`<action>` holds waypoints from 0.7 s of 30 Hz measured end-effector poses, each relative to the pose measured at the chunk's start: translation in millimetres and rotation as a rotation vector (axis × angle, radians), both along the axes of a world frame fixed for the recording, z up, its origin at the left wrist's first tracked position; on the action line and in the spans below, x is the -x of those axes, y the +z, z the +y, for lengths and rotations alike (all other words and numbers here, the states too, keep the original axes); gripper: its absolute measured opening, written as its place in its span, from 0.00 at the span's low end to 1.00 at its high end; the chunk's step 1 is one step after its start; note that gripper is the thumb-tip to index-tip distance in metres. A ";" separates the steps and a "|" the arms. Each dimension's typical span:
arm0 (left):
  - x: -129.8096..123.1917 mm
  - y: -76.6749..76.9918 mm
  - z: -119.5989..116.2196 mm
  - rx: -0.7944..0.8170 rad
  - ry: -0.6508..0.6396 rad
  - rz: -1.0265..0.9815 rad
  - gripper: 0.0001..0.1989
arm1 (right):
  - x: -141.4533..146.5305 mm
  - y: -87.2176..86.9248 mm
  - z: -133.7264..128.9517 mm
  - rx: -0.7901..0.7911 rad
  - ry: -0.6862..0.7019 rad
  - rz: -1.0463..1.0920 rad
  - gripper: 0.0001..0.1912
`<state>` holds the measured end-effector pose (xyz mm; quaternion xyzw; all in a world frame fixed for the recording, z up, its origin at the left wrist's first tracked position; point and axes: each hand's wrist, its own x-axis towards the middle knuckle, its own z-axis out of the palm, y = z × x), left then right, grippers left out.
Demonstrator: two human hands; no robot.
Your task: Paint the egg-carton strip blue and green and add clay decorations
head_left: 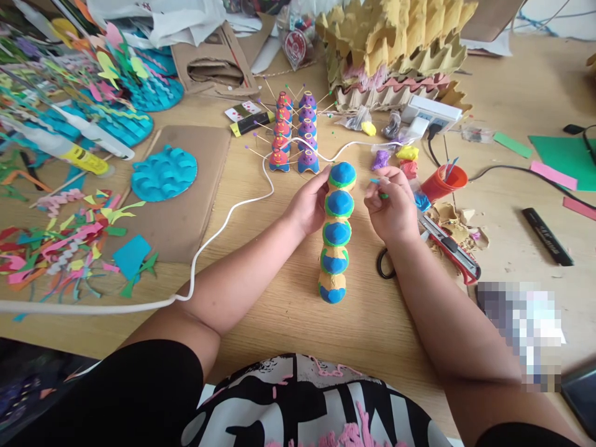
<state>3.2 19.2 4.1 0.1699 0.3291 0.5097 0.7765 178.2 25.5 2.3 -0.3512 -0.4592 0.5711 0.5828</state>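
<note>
A strip of egg carton cups (336, 233) stands lengthwise before me, its bumps covered with blue and green clay and bare yellow card at the near cups. My left hand (308, 203) grips its far left side, with some fingers hidden behind it. To the right of the strip, my right hand (393, 202) is closed in a pinch around a thin light-blue stick tool (375, 180). A bit of green shows between those fingers, too small to name surely. Beyond the strip stand two rows of decorated carton cups, red (281, 133) and purple (307, 133).
An orange cup (444, 182), a red utility knife (451, 247) and carton scraps lie right. A black marker (548, 236) is farther right. A white cable (228, 214) crosses the left. Cardboard (186, 236) holds a blue clay disc (164, 174). Egg trays (395, 43) are stacked behind.
</note>
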 end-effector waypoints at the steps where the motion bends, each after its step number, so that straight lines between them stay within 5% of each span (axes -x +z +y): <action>1: 0.3 0.4 0.0 0.034 -0.007 -0.013 0.23 | -0.6 0.5 -0.9 -0.008 0.030 0.001 0.21; 8: 0.9 -6.4 -0.3 -0.015 -0.052 -0.012 0.19 | 5.8 -1.9 -9.6 -0.010 0.251 -0.085 0.23; 15: 0.9 -5.1 1.0 0.085 -0.040 -0.043 0.26 | 4.7 -6.8 -6.5 -0.055 0.113 -0.182 0.25; 21: -1.9 1.1 -1.0 0.079 0.013 -0.010 0.18 | 8.2 -6.7 -9.5 -0.063 0.012 -0.238 0.29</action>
